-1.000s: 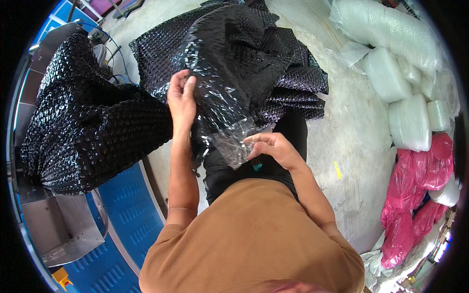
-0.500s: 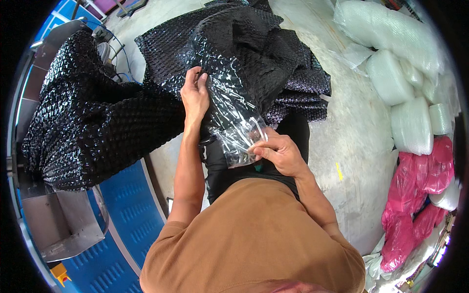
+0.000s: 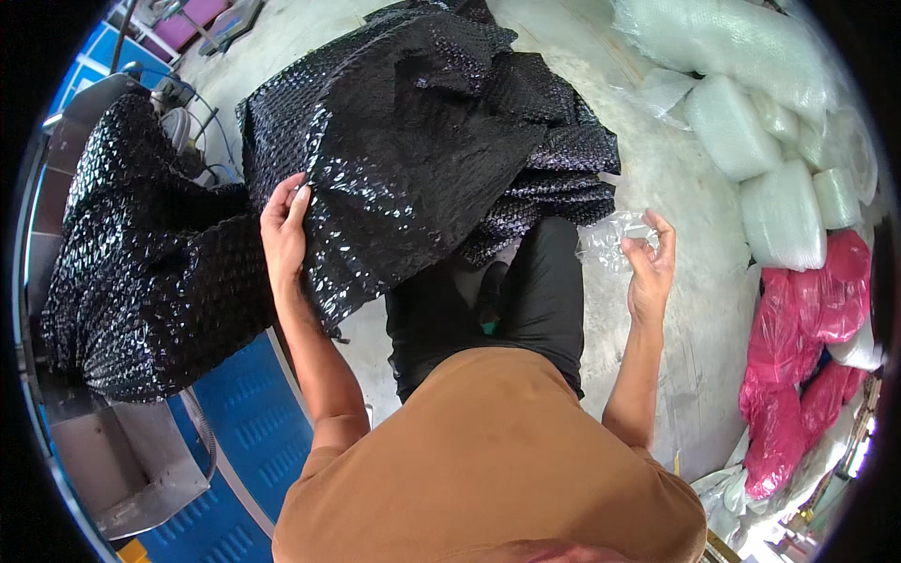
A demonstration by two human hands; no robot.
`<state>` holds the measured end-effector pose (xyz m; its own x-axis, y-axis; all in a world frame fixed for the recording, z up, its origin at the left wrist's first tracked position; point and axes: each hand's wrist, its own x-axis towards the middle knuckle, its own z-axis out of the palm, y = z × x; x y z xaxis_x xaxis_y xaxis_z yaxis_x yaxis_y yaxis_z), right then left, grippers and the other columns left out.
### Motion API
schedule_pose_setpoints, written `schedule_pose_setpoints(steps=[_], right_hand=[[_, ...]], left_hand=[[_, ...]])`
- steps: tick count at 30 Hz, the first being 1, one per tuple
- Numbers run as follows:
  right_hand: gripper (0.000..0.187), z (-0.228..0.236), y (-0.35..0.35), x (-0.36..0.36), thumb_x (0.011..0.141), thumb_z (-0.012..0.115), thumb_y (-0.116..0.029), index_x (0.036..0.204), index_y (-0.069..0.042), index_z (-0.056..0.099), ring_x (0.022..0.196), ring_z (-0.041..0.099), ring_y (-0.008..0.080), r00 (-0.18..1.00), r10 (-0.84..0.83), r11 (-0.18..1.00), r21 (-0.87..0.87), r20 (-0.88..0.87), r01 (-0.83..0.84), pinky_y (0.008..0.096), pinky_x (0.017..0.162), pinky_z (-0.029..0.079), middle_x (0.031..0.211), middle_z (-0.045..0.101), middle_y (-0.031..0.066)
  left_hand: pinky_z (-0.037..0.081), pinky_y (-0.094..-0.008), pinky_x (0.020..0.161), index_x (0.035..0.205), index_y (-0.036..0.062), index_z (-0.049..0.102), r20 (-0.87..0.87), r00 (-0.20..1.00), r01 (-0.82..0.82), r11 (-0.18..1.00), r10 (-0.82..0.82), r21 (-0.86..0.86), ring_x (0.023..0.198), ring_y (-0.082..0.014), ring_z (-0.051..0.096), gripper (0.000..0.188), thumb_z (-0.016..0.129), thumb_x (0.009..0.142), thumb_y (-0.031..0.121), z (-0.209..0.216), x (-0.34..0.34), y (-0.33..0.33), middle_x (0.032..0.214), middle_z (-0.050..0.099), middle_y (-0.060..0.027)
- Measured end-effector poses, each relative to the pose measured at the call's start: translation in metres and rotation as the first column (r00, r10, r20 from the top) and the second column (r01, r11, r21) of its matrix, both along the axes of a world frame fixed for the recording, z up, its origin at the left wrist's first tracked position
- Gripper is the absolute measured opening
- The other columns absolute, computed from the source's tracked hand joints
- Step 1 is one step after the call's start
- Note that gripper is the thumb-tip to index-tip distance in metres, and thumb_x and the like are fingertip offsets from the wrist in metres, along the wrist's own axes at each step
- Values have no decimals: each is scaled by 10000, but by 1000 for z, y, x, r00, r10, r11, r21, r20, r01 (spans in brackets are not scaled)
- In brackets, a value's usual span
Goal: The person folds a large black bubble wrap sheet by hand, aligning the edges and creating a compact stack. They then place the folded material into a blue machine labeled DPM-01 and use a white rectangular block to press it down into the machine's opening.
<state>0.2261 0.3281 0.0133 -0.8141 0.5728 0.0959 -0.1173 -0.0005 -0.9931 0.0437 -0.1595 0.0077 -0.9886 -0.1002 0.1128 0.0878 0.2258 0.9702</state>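
My left hand (image 3: 288, 230) pinches the left edge of a large sheet of black bubble wrap (image 3: 385, 188), with thumb and fingers closed on it. The sheet drapes in front of my legs, its lower corner hanging beside my left forearm. Out to the right, my right hand (image 3: 650, 258) is closed on a small crumpled piece of clear plastic film (image 3: 608, 242), which hangs apart from the black sheet. More black bubble wrap lies in folded layers (image 3: 568, 192) beyond my knees.
At left, a bulging mass of black bubble wrap (image 3: 150, 272) hangs over a metal machine trough (image 3: 141, 460) above blue vented panels (image 3: 246, 413). Rolls of clear bubble wrap (image 3: 784, 216) and pink plastic-wrapped bundles (image 3: 798, 366) lie along the right on the concrete floor (image 3: 699, 375).
The clear film has come away from the black sheet, and my right hand has carried it off to the right. My left hand has moved left and toward me with the sheet's edge.
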Motion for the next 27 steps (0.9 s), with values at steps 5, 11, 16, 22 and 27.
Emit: schedule_pose_setpoints(steps=[5,11,16,22,27], right_hand=[[473,32,-19,-9,887,640,8,1359,-9,613,885,560,103,999,0,999,-42,53,2,254,843,452,1143,622,67],[74,-17,1,-6,976,676,-105,926,-54,696,745,492,75,972,108,991,-95,207,-90,240,732,375,730,545,-38],[347,-25,-15,-13,971,721,-105,711,-113,492,723,434,53,993,96,992,72,70,-101,249,692,365,729,512,-50],[133,-34,-29,-16,884,675,27,918,-64,585,878,541,89,983,182,982,-55,28,-181,272,838,441,901,627,3],[394,-27,-51,-17,887,644,4,1278,-1,595,1004,643,149,903,410,894,-250,124,-372,297,932,501,1072,709,91]], left_hand=[[375,-174,709,1255,-19,685,19,1000,4,996,-6,94,770,-6,460,255,638,1016,55,9,24,-4,849,559,91],[411,-173,757,1274,-12,682,42,999,-21,992,15,125,803,-15,514,267,649,1023,73,1,32,-9,889,615,73],[404,-175,751,1275,-13,682,58,998,-38,991,31,126,789,-14,492,270,658,1020,72,-3,33,-8,869,588,81],[469,-193,838,1311,-12,662,58,998,-15,993,8,119,913,-39,594,288,619,1038,67,-11,34,-18,1050,688,25],[446,-181,796,1288,-3,684,83,995,-71,964,51,258,831,-22,551,280,651,1015,48,-1,41,-4,925,632,58]])
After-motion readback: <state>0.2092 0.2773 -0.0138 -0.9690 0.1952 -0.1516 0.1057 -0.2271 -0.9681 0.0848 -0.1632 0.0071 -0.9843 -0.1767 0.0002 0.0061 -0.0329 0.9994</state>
